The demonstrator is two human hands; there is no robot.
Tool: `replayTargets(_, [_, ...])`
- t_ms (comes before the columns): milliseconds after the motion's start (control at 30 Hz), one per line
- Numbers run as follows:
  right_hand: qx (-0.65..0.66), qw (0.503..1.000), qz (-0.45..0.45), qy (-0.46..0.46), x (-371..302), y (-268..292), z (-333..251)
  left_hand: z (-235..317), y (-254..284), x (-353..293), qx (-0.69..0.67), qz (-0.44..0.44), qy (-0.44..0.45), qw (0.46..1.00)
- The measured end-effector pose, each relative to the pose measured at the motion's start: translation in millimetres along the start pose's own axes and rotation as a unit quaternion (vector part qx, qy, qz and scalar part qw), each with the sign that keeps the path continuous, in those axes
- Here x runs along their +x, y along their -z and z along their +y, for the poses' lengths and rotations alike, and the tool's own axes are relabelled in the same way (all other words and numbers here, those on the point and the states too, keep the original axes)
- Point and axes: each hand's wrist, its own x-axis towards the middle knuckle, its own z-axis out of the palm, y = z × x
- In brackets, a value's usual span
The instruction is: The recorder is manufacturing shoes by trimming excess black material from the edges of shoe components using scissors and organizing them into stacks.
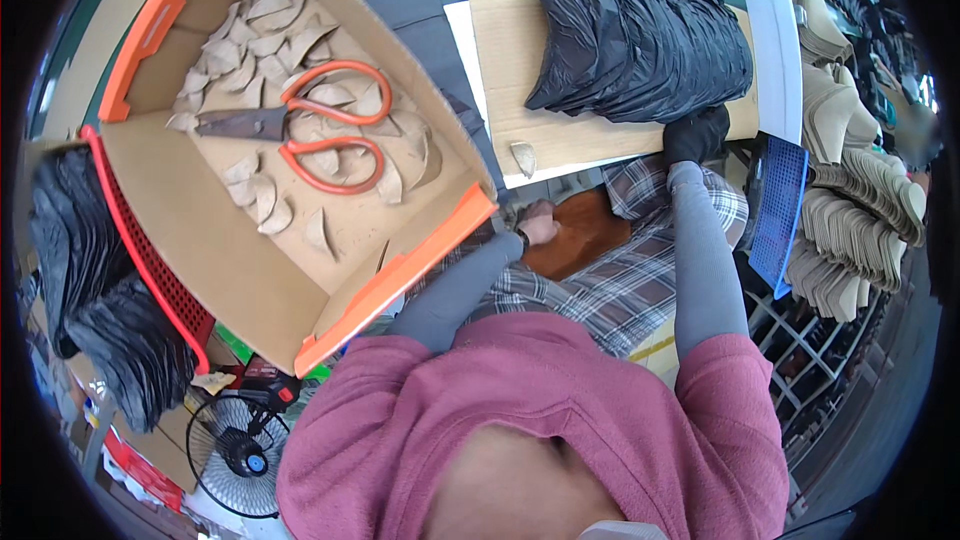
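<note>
My left hand [541, 224], bare, is low in front of me, with curled fingers against the left edge of a smooth reddish-brown piece [582, 238] over my lap; its kind is unclear. My right hand [697, 135], in a black glove, is at the near edge of a cardboard sheet [605, 145], just below a stack of thin, crinkled black pieces [640, 45]. Dark glove and dark stack merge, so its fingers do not show clearly. One small beige scrap [523, 158] lies on the cardboard's near left corner. Plaid cloth [610, 305] covers my lap.
At left, an open cardboard box [190, 200] holds orange-handled scissors [290, 125] and beige offcuts. Beyond a red basket [140, 240] are more black stacks [85, 260]; a fan [240, 455] stands lower left. A blue basket [778, 210] and beige sole-shaped stacks [850, 210] are at right.
</note>
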Motion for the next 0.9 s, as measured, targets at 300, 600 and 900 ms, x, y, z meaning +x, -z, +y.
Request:
replayTargets(300, [0.051,0.998,0.025,0.008,-4,-6,-29,-208,18,152,0.1,-0.005,-0.22,0.97])
replayTargets(600, [0.099,0.993,0.057,0.002,-6,11,15,-30,96,42,0.23,0.173,-0.209,0.935])
replayTargets(900, [0.414,0.842,-0.133,0.321,-75,99,-28,34,106,-34,0.078,0.098,0.031,0.992])
